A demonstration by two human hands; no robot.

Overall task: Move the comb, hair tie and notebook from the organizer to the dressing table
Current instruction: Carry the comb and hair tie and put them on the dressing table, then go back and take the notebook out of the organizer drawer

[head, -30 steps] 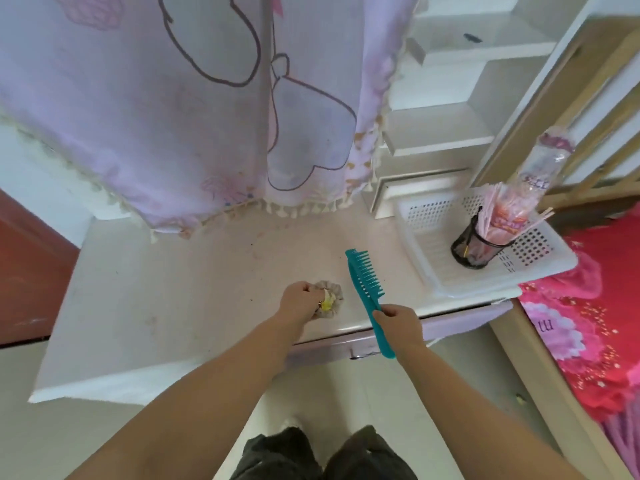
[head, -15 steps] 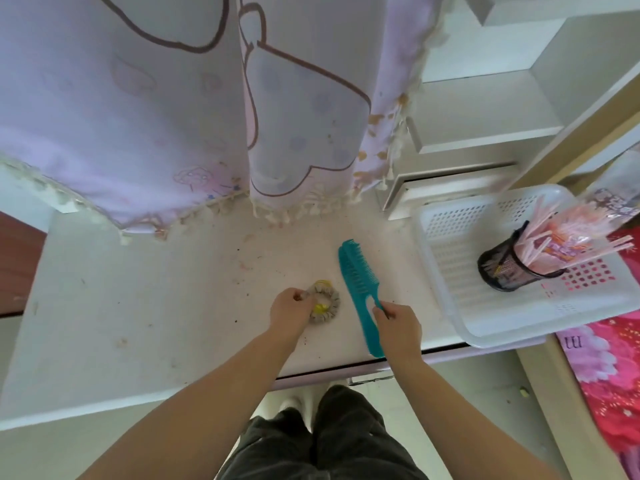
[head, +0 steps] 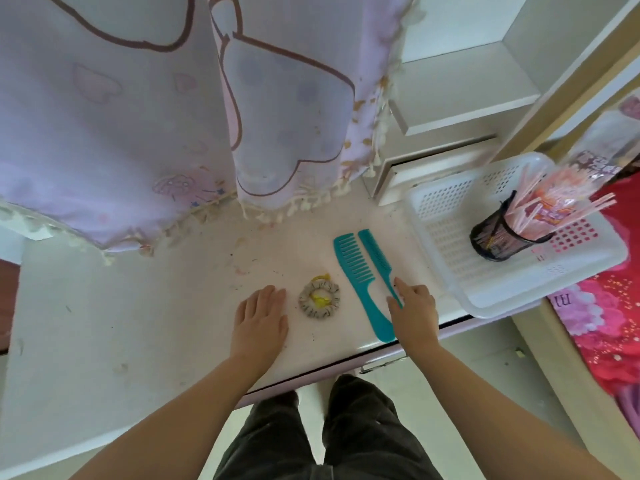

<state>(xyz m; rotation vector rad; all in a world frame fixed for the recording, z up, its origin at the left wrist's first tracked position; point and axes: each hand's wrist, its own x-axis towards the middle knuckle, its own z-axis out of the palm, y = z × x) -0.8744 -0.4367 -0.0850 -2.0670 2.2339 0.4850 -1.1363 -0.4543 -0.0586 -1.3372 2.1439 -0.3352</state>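
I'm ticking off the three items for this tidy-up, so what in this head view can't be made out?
- Notebook: not seen anywhere; the purple cloth covers the back of the dressing table.
- Thin comb: its lower end is hidden under the right hand.
- Mesh cup in the white basket: its contents blur together, wrapper print unreadable.

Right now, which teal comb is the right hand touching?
The fine-toothed comb, nearer the white basket; the right hand rests on its handle. The wide-toothed comb lies untouched beside the hair tie.
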